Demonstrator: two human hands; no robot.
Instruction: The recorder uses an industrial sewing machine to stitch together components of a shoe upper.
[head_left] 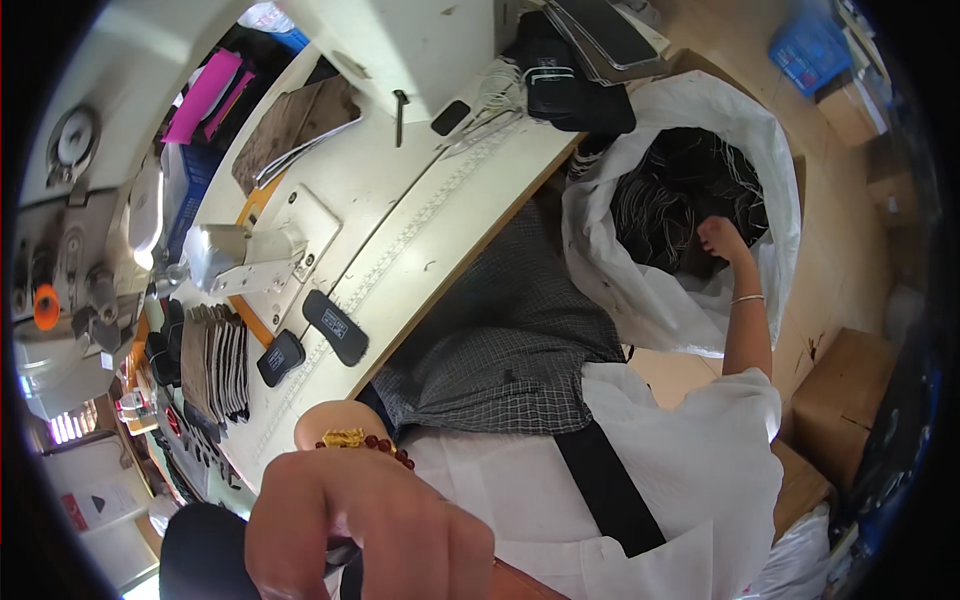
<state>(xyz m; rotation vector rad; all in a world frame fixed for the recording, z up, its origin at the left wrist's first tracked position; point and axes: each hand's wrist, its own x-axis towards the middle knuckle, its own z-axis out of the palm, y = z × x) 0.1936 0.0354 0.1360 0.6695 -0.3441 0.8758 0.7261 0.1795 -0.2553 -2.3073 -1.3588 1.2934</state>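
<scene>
My left hand point(370, 530) is curled up very close in the lower part of the view, a red bead bracelet point(392, 450) at its wrist. Something dark shows under its fingers, too hidden to name. On the right, my right arm reaches over a large white sack point(590, 215). My right hand point(722, 240) is closed inside its mouth, against dark fabric pieces point(660, 205) with loose pale threads. Whether it grips one of them is hidden. Two small dark pads with pale labels, one longer point(336, 328) and one shorter point(281, 358), lie on the sewing table point(400, 215).
A sewing machine point(400, 50) stands on the table, its metal plate point(300, 235) beside a stack of brown-grey fabric pieces point(215, 365). Black pouches point(570, 95) and a phone point(605, 30) lie at the table's far end. Cardboard boxes point(845, 400) stand at the right; a blue basket point(810, 50) is beyond.
</scene>
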